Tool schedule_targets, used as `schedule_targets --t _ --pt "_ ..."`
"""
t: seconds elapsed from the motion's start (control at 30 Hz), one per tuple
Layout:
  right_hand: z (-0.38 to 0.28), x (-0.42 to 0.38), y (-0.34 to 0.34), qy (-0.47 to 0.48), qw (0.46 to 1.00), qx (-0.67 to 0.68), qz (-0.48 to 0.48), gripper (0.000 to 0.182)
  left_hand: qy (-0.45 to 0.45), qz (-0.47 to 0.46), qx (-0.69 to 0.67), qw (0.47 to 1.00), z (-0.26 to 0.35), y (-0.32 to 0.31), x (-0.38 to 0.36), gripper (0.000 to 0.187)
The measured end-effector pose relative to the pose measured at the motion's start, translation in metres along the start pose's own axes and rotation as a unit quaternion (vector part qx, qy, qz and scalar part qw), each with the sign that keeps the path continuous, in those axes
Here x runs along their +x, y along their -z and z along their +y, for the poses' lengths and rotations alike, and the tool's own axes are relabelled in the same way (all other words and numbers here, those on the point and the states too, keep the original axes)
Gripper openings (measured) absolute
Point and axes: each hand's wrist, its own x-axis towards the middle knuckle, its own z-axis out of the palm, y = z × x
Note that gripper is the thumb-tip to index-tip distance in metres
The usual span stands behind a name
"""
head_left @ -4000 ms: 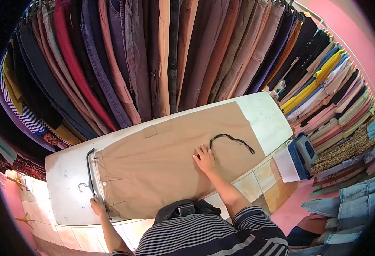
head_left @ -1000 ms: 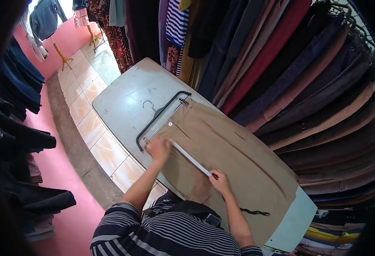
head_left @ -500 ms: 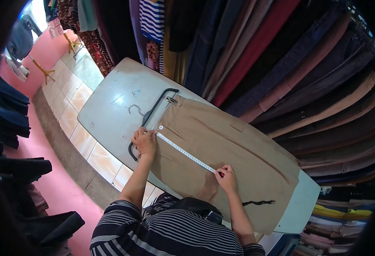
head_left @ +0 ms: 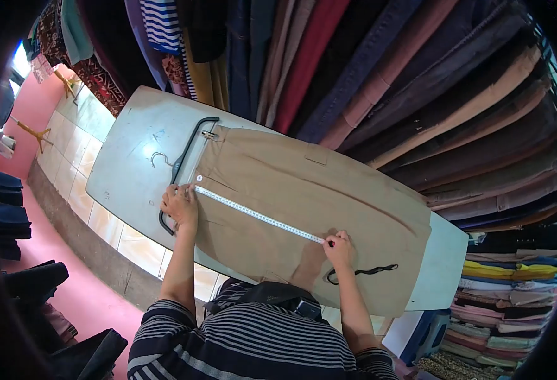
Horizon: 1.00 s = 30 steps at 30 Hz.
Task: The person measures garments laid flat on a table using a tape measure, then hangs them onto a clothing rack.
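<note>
A tan skirt (head_left: 354, 190) lies spread on a pale table, its waistband still beside a black clip hanger (head_left: 178, 163). My left hand (head_left: 180, 206) pinches the end of a white measuring tape (head_left: 253, 212) at the waistband, near a round white button (head_left: 199, 178). The tape runs straight and taut down the skirt to my right hand (head_left: 338, 250). Its fingers are closed around a small red-and-black piece at the tape's other end, mostly hidden. A black cord (head_left: 376, 270) hangs from that hand's side and rests on the skirt.
The table (head_left: 117, 158) has rounded corners. Trousers and other garments (head_left: 379, 82) hang densely along its far side. Folded clothes (head_left: 506, 297) are stacked at the right. Dark garments (head_left: 34, 282) hang at the left, beyond the tiled floor (head_left: 139, 244).
My right hand has moved further along the skirt, and more tape is pulled out between my hands. My left hand stays at the waistband. The whole view has shifted and turned slightly.
</note>
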Motion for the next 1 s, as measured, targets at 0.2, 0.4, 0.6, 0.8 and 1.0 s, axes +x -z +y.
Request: schedule_targets --t 0.2,0.4,0.6,0.8,1.0 --pt "0.004 0.002 -0.005 -0.031 0.998 0.015 -0.049 0.011 -0.268 -0.129 -0.110 0.948 0.080 0.023 -0.089 0.031" --pt "0.010 0.004 -0.010 0.043 0.999 0.006 0.000 0.012 -0.423 -0.207 -0.130 0.873 0.180 0.038 -0.218 0.039" --pt "0.067 0.005 0.011 0.084 0.995 0.048 -0.008 0.013 -0.348 -0.138 -0.053 0.926 0.199 0.034 -0.237 0.029" --pt "0.256 -0.012 0.079 0.050 0.998 0.029 -0.007 0.012 -0.278 -0.161 0.007 0.947 0.216 0.043 -0.246 0.028" --pt "0.422 -0.057 0.133 -0.083 0.996 -0.043 0.007 0.017 -0.252 -0.154 -0.005 0.955 0.214 0.034 -0.247 0.024"
